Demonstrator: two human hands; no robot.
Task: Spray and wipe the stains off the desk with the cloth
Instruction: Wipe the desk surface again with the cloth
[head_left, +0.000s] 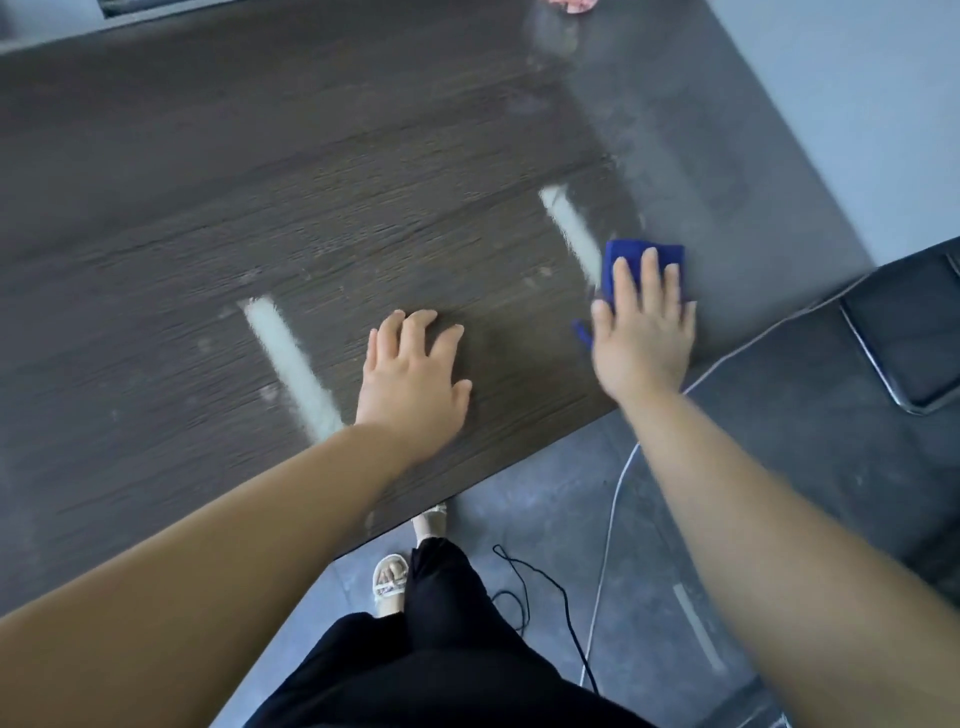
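Both forearms are seen bare up to the L hand (410, 371) and R hand (641, 332). Loose black trousers (441, 649) are worn, found at approx 6 o'clock in the view. Pale open-toed sandals (389, 587) are worn, at 12 o'clock of the trousers; a patterned strap is seen across the toes of one, the other is only partly seen
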